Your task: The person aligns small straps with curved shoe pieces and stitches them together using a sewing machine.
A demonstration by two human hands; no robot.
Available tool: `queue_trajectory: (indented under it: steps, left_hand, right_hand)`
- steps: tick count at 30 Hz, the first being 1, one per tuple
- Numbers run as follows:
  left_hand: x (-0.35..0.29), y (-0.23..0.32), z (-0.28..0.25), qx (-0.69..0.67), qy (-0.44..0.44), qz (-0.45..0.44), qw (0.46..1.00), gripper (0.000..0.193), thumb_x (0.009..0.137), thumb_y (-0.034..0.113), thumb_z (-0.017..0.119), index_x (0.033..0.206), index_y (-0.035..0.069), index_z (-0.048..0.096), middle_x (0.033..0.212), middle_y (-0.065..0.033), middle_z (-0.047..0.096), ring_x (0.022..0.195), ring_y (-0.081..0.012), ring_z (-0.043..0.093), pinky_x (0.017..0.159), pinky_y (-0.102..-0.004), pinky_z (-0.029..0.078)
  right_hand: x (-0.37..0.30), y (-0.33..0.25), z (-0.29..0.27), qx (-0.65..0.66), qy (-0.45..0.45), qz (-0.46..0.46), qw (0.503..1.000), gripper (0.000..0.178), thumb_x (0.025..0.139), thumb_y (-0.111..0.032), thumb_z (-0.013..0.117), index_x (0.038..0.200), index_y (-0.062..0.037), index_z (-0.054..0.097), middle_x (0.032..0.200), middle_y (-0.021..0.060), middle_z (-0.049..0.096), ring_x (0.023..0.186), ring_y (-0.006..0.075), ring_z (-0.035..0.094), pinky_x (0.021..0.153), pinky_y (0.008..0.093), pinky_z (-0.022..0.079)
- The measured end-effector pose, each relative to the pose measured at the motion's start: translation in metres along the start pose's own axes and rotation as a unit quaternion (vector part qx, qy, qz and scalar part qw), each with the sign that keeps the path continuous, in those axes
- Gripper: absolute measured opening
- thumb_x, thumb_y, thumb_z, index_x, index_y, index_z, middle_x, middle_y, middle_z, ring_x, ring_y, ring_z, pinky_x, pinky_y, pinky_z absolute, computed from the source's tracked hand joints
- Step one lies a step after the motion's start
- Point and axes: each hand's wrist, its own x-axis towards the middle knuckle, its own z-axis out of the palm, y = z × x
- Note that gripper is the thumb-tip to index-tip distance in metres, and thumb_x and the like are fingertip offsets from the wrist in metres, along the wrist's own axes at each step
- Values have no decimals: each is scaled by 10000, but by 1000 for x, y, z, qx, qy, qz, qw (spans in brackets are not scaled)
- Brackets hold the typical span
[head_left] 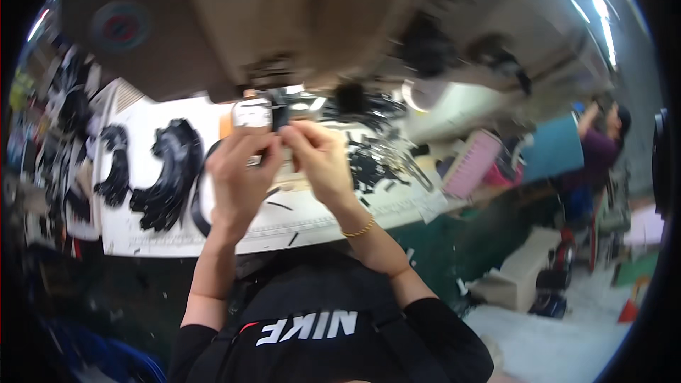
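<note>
My left hand [241, 177] and my right hand [325, 163] meet close together over the white worktable [262, 242], in front of a large beige machine [284, 21] that looks like a sewing machine. Thumb and fingers are pinched on both hands. Whatever they hold is tiny or hidden by the fingertips and blur. Just beyond the fingertips stands a dark upright part [281, 110] of the machine, beside a shiny metal plate [252, 113]. To the right of my right hand lies a pile of short black pieces [369, 170] with shiny metal bits.
Bundles of black straps [170, 174] lie left of my hands. A ruler strip [386, 211] runs along the table's front edge. Further right are a pink basket [474, 163] and a blue container [553, 149], with another person [603, 138] beyond. A carton [521, 269] stands on the floor.
</note>
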Motion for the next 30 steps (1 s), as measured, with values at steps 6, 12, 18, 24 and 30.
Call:
queue_trajectory:
  steps: [6,12,18,24,30]
  left_hand:
    - [-3,-1,1,-22,10,-32,999,72,683,-58,649,723,-20,604,703,-83,616,588,-147,600,548,-241,465]
    - [-8,-8,11,-81,60,-92,991,87,689,-59,650,753,-22,604,704,-93,626,607,-151,625,576,-243,503]
    - [-14,-5,18,-151,78,-213,962,68,756,-40,629,823,-33,634,704,-21,626,633,-55,585,588,-178,465]
    - [-14,-11,24,-144,120,-193,963,75,764,-65,610,830,-34,628,747,-14,626,630,-34,541,599,-166,459]
    - [-13,-6,18,-107,62,-127,984,92,742,-97,606,819,-46,600,816,-69,634,661,-76,575,627,-211,520]
  right_hand:
    - [-4,-7,6,38,3,32,999,157,864,-109,605,921,27,660,615,-43,554,462,-2,413,402,155,308]
    - [-3,3,13,34,63,13,997,128,832,-109,642,806,14,660,550,-52,535,442,-8,423,387,158,310]
    - [0,3,10,15,62,-7,998,121,818,-78,641,773,35,631,597,-5,587,450,6,459,382,158,349]
    - [1,3,4,19,53,-7,998,143,817,-99,654,801,42,638,620,11,605,468,15,491,393,157,386]
    - [13,36,-71,-396,55,-203,894,68,776,-82,661,830,-41,657,696,24,609,564,118,550,520,247,427]
